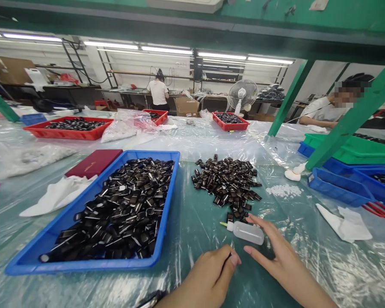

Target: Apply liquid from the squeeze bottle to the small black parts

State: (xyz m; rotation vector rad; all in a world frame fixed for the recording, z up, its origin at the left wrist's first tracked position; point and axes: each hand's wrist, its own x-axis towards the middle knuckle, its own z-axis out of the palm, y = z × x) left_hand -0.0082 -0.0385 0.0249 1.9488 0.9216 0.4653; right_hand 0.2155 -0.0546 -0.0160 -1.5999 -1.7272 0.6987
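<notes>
My left hand (213, 271) is closed at the front of the table, thumb and forefinger pinching a small black part that is mostly hidden by the fingers. My right hand (280, 252) is open, thumb and forefinger spread around a translucent squeeze bottle (247, 232). The bottle lies on its side with its yellowish tip pointing left; whether a finger touches it I cannot tell. Just beyond, small black parts with shiny faces form a loose pile (226, 179). Many similar parts fill a blue tray (167, 214) to the left.
Small white pieces (284, 191) lie right of the pile, near a white cloth (346, 222) and red-handled pliers (380, 210). Blue bins (338, 188) and a green tray (368, 149) stand at right. A maroon box (94, 163) sits behind the blue tray. Two people work farther back.
</notes>
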